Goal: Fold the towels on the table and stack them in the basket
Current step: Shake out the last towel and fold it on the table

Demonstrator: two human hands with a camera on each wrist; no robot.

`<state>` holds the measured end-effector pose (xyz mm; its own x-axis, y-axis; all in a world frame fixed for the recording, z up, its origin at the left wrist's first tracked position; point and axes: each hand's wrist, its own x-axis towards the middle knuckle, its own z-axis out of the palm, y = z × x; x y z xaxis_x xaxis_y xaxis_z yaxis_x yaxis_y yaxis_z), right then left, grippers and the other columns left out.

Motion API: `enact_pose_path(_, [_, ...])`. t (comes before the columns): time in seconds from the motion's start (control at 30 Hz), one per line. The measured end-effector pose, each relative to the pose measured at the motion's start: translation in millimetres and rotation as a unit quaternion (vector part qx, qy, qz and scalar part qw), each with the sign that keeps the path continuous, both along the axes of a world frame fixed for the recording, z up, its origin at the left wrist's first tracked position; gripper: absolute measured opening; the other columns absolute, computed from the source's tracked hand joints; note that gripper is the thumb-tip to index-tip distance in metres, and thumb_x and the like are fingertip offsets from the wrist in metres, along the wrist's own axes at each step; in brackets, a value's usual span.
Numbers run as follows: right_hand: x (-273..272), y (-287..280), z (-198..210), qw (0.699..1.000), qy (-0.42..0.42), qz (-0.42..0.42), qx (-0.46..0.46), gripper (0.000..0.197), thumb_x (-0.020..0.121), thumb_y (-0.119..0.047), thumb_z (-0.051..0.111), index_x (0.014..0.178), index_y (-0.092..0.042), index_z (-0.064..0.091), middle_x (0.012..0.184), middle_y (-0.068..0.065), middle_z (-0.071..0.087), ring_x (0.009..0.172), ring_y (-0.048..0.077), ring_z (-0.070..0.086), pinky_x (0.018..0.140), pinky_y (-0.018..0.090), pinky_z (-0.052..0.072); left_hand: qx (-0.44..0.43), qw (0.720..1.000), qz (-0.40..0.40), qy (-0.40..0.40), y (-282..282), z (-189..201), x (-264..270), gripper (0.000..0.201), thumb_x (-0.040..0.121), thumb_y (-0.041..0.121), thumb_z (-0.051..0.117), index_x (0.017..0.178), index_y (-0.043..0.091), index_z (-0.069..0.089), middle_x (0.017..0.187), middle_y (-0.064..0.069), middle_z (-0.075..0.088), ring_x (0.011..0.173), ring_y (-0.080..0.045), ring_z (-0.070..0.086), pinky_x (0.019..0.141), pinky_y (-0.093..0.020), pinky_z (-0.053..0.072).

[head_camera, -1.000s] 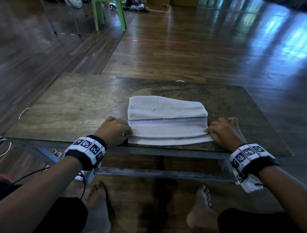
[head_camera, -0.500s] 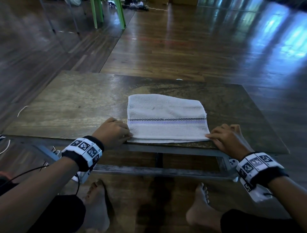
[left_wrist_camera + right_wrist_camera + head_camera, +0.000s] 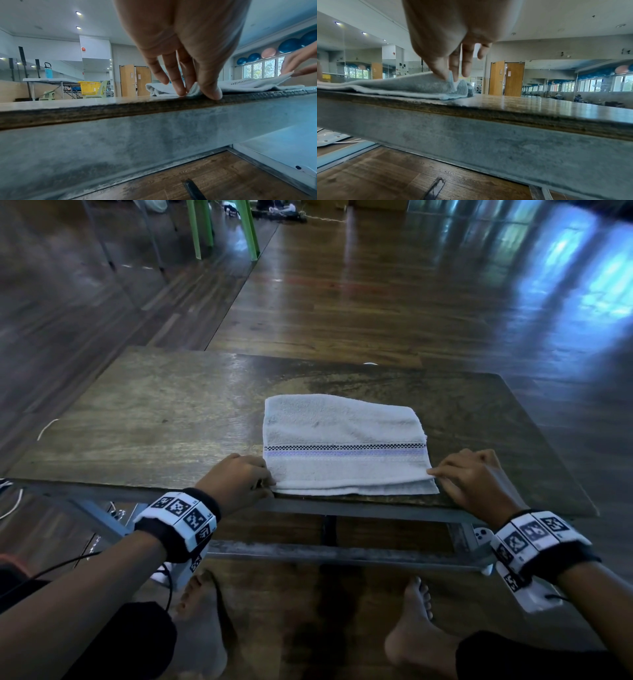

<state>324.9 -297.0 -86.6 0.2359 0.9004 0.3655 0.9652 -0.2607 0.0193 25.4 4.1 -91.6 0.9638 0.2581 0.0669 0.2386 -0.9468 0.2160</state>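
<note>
Left hand (image 3: 236, 479) and right hand (image 3: 474, 479), each wearing a marker-patterned wristband (image 3: 180, 517), set at the two near corners of a folded white towel (image 3: 342, 440). In the left wrist view the left thumb and fingertips (image 3: 181, 90) pinch the near left corner of the cloth, their tips down on the table edge; in the right wrist view the right thumb and forefinger pinch the top layer at the near right corner, lifting it slightly off the layers beneath, with the other fingers (image 3: 467, 63) held straighter above. The towel lies flat at the near edge of a worn wooden table (image 3: 154, 419), right of the table's centre, with a band of black checks and a pale violet stripe running across it, parallel to the near edge. Its far right corner slopes lower than its far left. Below the table edge are the metal frame (image 3: 342, 554) and the person's bare feet (image 3: 411, 638) on the floor. Beyond the table lies polished dark wood flooring (image 3: 376, 285), with the legs of a green plastic chair (image 3: 202, 231) at the far left. The left wrist view shows a yellow basket (image 3: 89, 88) far off in the room, well apart from the towel.
</note>
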Motion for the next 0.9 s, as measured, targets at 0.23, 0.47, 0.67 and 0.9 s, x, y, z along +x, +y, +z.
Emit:
enact_pose_path(0.23, [-10, -3, -9, 0.999, -0.024, 0.014, -0.030, 0.028, 0.064, -0.011, 0.082, 0.090, -0.020, 0.075, 0.086, -0.004, 0.071, 0.075, 0.022, 0.064, 0.071, 0.035, 0.034, -0.004, 1.000, 0.004, -0.029, -2, 3, -3, 0.011, 0.077, 0.021, 0.074, 0.088, 0.018, 0.073, 0.087, 0.003, 0.070, 0.077, -0.018, 0.062, 0.074, -0.024, 0.034])
enact_pose_path(0.47, [-14, -9, -8, 0.993, 0.005, 0.023, -0.114, 0.051, 0.063, -0.045, 0.080, 0.103, -0.016, 0.068, 0.093, -0.002, 0.066, 0.081, 0.015, 0.062, 0.075, 0.035, 0.047, 0.068, 0.997, -0.035, -0.030, -1, 0, -10, 0.023, 0.062, 0.030, 0.084, 0.079, 0.024, 0.069, 0.078, 0.008, 0.067, 0.070, -0.014, 0.064, 0.069, -0.031, 0.047])
enact_pose_path(0.67, [-20, -8, -9, 0.996, 0.013, 0.064, -0.065, 0.029, 0.062, -0.010, 0.084, 0.086, -0.013, 0.068, 0.080, 0.002, 0.064, 0.071, 0.018, 0.062, 0.063, 0.033, 0.049, 0.068, 0.996, -0.035, -0.044, -2, 0, -16, 0.020, 0.063, 0.021, 0.084, 0.074, 0.023, 0.067, 0.076, 0.008, 0.066, 0.064, -0.013, 0.063, 0.064, -0.028, 0.045])
enact_pose_path(0.9, [-17, -6, 28, 0.996, 0.076, 0.008, 0.053, 0.017, 0.073, -0.003, 0.071, 0.088, -0.011, 0.067, 0.083, 0.003, 0.063, 0.074, 0.020, 0.060, 0.064, 0.039, 0.047, 0.018, 0.988, 0.040, -0.151, 13, 42, -20, 0.006, 0.079, 0.024, 0.072, 0.082, 0.023, 0.068, 0.084, 0.010, 0.065, 0.073, -0.013, 0.062, 0.071, -0.032, 0.043])
